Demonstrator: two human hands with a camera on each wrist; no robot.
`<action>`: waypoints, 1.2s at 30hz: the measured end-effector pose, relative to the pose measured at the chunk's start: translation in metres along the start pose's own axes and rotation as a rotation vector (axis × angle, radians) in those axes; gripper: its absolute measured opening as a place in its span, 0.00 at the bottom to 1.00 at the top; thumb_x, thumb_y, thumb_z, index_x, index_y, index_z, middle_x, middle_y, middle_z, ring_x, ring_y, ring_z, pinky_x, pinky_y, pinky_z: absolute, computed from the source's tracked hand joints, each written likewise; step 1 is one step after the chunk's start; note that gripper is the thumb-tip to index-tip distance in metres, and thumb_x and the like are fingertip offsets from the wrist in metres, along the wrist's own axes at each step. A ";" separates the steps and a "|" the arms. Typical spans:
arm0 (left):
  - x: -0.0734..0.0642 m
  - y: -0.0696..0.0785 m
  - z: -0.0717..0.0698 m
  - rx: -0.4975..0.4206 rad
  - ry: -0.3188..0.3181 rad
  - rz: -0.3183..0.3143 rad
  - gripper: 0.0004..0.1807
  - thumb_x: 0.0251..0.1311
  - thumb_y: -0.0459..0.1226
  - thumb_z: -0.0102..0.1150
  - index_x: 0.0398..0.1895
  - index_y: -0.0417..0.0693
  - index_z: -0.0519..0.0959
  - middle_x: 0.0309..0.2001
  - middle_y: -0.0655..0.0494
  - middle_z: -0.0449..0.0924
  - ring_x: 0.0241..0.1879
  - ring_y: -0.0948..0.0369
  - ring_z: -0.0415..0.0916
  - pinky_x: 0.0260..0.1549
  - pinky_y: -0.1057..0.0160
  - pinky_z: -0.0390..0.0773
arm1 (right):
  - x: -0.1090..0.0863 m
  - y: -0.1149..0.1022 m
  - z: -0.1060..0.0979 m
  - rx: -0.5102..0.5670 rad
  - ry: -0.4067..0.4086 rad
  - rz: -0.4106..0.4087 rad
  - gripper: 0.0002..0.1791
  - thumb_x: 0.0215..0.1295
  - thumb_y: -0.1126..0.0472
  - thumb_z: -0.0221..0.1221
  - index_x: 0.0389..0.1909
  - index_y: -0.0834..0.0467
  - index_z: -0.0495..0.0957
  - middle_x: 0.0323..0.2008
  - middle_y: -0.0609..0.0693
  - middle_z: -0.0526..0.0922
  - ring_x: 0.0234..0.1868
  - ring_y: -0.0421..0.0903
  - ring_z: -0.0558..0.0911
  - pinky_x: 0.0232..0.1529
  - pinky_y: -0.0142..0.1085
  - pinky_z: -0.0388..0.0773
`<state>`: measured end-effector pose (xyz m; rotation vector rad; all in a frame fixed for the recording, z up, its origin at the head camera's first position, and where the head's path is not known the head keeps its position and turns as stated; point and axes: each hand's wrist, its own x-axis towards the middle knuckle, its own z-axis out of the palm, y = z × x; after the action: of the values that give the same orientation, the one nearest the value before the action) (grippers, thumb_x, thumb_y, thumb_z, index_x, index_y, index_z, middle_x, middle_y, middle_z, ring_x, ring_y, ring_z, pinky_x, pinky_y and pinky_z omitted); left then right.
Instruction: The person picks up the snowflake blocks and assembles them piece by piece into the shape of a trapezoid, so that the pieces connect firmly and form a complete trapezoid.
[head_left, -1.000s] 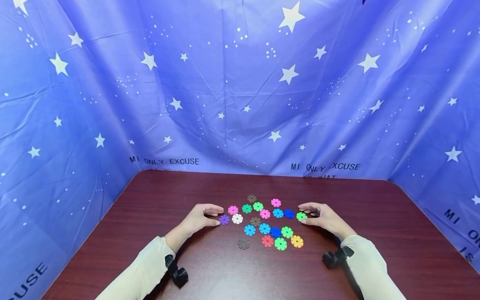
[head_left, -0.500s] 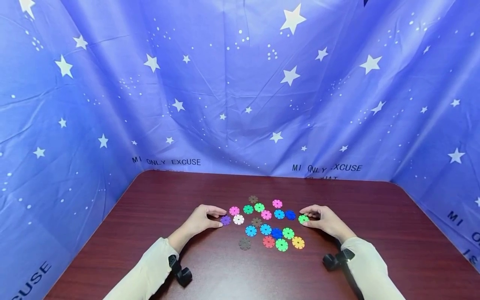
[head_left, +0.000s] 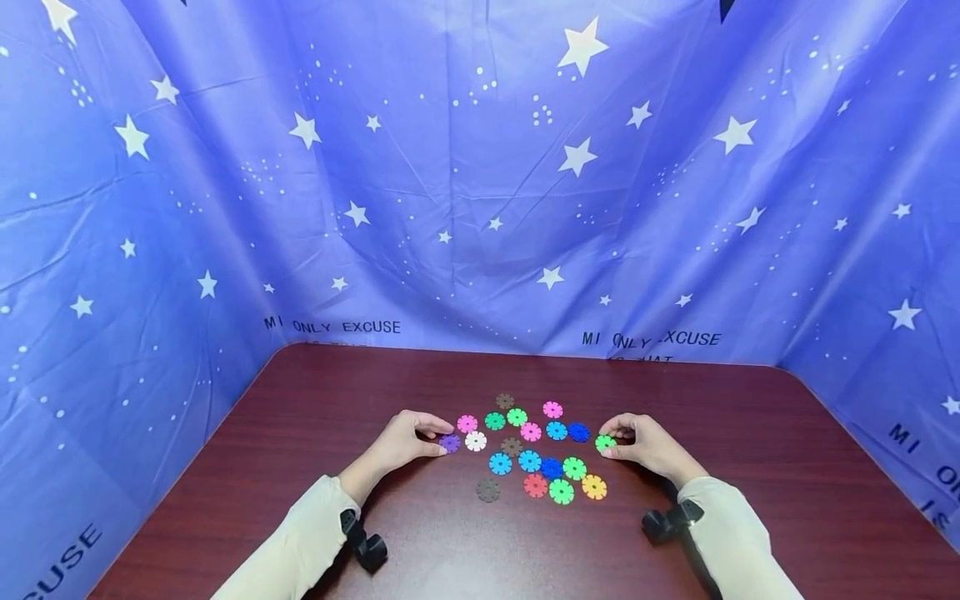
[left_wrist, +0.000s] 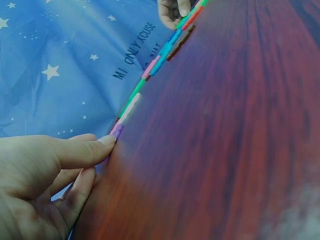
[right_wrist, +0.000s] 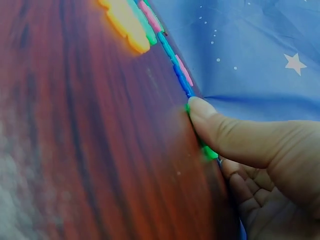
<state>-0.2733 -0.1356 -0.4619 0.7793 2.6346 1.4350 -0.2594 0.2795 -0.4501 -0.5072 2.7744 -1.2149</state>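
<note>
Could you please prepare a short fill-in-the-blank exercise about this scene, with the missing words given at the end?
1. The left grip touches a disc coloured ____.
2. The right grip touches another disc, coloured ____.
3. In the head view, the red disc lies to the ____ of the yellow disc.
4. The left wrist camera is ____ in colour.

Missing words: purple; green; left; black.

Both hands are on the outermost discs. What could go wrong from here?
The left hand holds the purple disc only by its edge, so that thin disc might slip. Sliding it inward could knock the white disc close beside it. If the right hand moves its green disc inward, it might bump the nearest dark blue disc.
</note>
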 end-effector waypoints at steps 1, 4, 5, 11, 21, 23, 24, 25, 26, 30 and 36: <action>0.000 0.001 0.000 0.001 -0.001 -0.003 0.15 0.46 0.30 0.71 0.41 0.41 0.84 0.40 0.49 0.84 0.38 0.57 0.78 0.37 0.69 0.78 | 0.000 0.000 0.000 0.000 -0.002 -0.014 0.12 0.53 0.60 0.68 0.37 0.59 0.79 0.34 0.49 0.79 0.37 0.45 0.74 0.38 0.31 0.75; 0.001 0.003 -0.002 0.007 -0.002 -0.015 0.15 0.45 0.30 0.71 0.40 0.41 0.84 0.39 0.50 0.84 0.36 0.59 0.77 0.35 0.69 0.78 | 0.000 0.000 0.001 0.011 -0.003 -0.042 0.11 0.53 0.60 0.68 0.34 0.58 0.78 0.31 0.48 0.77 0.35 0.43 0.73 0.37 0.30 0.74; 0.001 0.004 -0.002 0.006 -0.003 -0.023 0.16 0.45 0.30 0.72 0.40 0.41 0.84 0.38 0.50 0.84 0.35 0.60 0.76 0.35 0.69 0.77 | -0.001 0.000 0.001 0.022 0.001 -0.049 0.11 0.53 0.61 0.68 0.34 0.58 0.77 0.31 0.48 0.77 0.34 0.43 0.73 0.36 0.30 0.73; 0.000 0.008 0.001 0.073 0.001 -0.062 0.18 0.42 0.30 0.73 0.40 0.40 0.83 0.34 0.55 0.80 0.34 0.61 0.74 0.34 0.68 0.76 | -0.004 0.005 0.002 0.099 0.028 -0.066 0.12 0.53 0.61 0.68 0.36 0.59 0.78 0.27 0.50 0.76 0.29 0.42 0.72 0.31 0.31 0.73; -0.002 0.014 0.008 0.115 0.046 -0.080 0.13 0.40 0.32 0.75 0.33 0.45 0.84 0.28 0.59 0.78 0.31 0.63 0.73 0.33 0.66 0.75 | -0.014 0.012 -0.004 0.170 0.048 0.046 0.17 0.56 0.56 0.66 0.46 0.57 0.84 0.42 0.52 0.85 0.43 0.40 0.78 0.40 0.30 0.76; -0.001 0.015 0.007 0.111 0.054 -0.079 0.13 0.40 0.31 0.74 0.33 0.47 0.83 0.28 0.59 0.78 0.31 0.63 0.73 0.32 0.66 0.76 | -0.013 0.012 -0.005 0.181 0.056 0.051 0.18 0.56 0.54 0.66 0.46 0.57 0.84 0.45 0.53 0.84 0.46 0.39 0.78 0.43 0.30 0.76; -0.001 0.015 0.007 0.105 0.054 -0.083 0.14 0.41 0.30 0.74 0.33 0.47 0.83 0.28 0.58 0.78 0.30 0.63 0.74 0.32 0.66 0.76 | -0.013 0.013 -0.005 0.184 0.059 0.051 0.19 0.56 0.53 0.66 0.47 0.57 0.83 0.46 0.54 0.84 0.47 0.38 0.78 0.44 0.29 0.76; -0.001 0.015 0.007 0.098 0.055 -0.086 0.14 0.41 0.30 0.74 0.34 0.46 0.84 0.28 0.58 0.79 0.30 0.63 0.74 0.31 0.66 0.76 | -0.013 0.013 -0.006 0.191 0.064 0.056 0.19 0.55 0.53 0.66 0.47 0.57 0.83 0.46 0.54 0.84 0.47 0.37 0.78 0.44 0.29 0.76; -0.001 0.015 0.006 0.091 0.054 -0.091 0.14 0.41 0.30 0.73 0.35 0.46 0.84 0.28 0.57 0.79 0.30 0.63 0.74 0.30 0.66 0.76 | -0.013 0.013 -0.006 0.203 0.067 0.061 0.20 0.55 0.53 0.66 0.47 0.57 0.83 0.47 0.55 0.83 0.46 0.36 0.79 0.43 0.29 0.76; -0.001 0.016 0.003 0.035 0.035 -0.132 0.15 0.45 0.29 0.71 0.40 0.43 0.85 0.29 0.55 0.81 0.28 0.63 0.75 0.27 0.66 0.76 | -0.012 0.014 -0.005 0.256 0.067 0.073 0.22 0.56 0.56 0.66 0.50 0.61 0.81 0.48 0.59 0.82 0.40 0.37 0.80 0.39 0.29 0.78; 0.000 0.018 0.000 -0.148 0.008 -0.169 0.16 0.50 0.26 0.66 0.45 0.33 0.81 0.28 0.50 0.81 0.23 0.63 0.73 0.24 0.65 0.78 | -0.011 0.005 -0.001 0.265 0.096 0.032 0.22 0.58 0.59 0.65 0.52 0.65 0.79 0.45 0.60 0.83 0.35 0.38 0.82 0.37 0.29 0.79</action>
<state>-0.2658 -0.1279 -0.4472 0.5241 2.4942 1.5655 -0.2512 0.2874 -0.4538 -0.3895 2.6242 -1.6071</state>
